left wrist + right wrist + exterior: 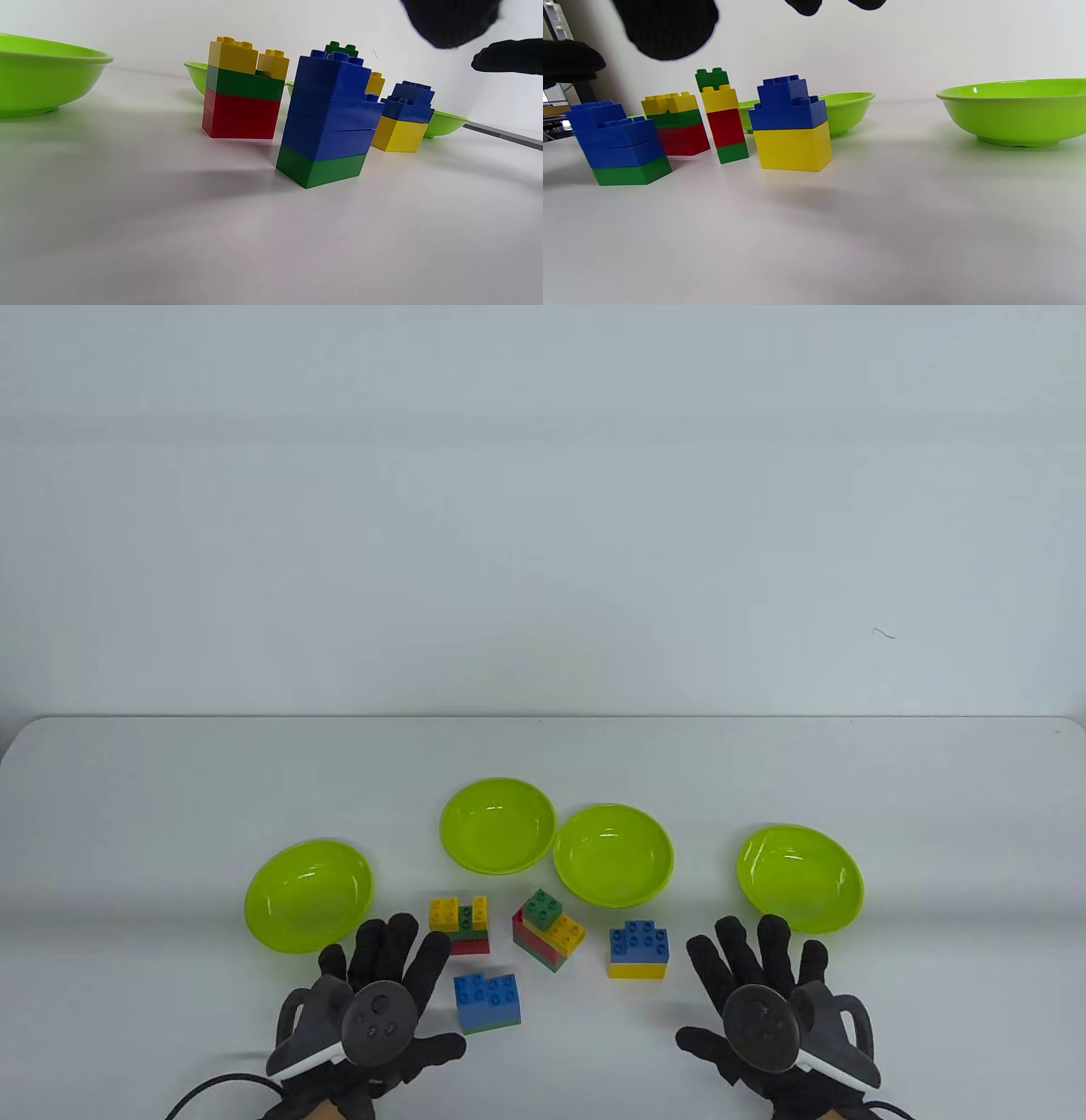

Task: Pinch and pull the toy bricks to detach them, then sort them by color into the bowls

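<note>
Lime-green bowls, four of them, curve across the middle of the table view: far-left bowl (309,896), centre-left bowl (498,824), centre-right bowl (613,854), far-right bowl (800,877). Below them stand four brick stacks, all still joined: a yellow-green-red stack (461,926), a tilted green-yellow-red stack (547,930), a blue-on-yellow stack (638,949) and, lowest in the frame, a blue-on-green stack (487,1002). The left hand (373,1014) at lower left and the right hand (772,1010) at lower right both have fingers spread and straight, holding nothing, palms down over the white table (153,814).
</note>
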Motion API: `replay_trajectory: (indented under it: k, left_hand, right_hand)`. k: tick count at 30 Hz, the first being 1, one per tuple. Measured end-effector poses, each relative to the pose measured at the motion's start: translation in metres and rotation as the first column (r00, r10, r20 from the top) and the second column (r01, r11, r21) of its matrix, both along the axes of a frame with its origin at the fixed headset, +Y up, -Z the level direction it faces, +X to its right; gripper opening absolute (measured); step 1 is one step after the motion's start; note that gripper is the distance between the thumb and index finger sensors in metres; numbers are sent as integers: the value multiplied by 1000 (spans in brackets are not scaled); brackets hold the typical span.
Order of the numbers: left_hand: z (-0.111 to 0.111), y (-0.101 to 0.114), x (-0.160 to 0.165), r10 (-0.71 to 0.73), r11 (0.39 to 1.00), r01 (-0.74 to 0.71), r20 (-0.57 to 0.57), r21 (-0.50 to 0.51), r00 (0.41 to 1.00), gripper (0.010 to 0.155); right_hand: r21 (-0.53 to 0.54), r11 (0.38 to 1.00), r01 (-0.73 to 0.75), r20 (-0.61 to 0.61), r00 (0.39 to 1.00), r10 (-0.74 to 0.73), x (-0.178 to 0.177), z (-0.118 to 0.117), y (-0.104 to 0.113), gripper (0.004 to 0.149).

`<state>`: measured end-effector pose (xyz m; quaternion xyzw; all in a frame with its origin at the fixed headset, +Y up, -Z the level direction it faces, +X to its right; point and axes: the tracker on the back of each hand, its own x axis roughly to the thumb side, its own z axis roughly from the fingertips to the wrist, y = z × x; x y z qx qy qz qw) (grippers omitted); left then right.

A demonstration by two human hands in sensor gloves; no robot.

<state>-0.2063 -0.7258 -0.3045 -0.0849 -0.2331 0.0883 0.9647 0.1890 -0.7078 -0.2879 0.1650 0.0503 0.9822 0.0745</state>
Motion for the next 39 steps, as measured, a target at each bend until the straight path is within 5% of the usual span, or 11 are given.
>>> replay_trajectory:
  k: [25, 30, 39]
  left_hand:
    - [2, 8, 0, 58, 997, -59, 16, 43, 998, 98]
    - [-2, 4, 12, 134, 984, -139, 42, 115, 990, 99]
    - [-19, -19, 31, 141, 980, -146, 42, 134, 989, 76]
  right_hand:
    - [19, 1000, 18, 2, 1000, -18, 1, 1, 0, 86]
    - [8, 1000, 10, -3, 1000, -10, 0, 0, -2, 86]
    - [6, 1000, 11, -8, 1000, -11, -2, 0, -3, 85]
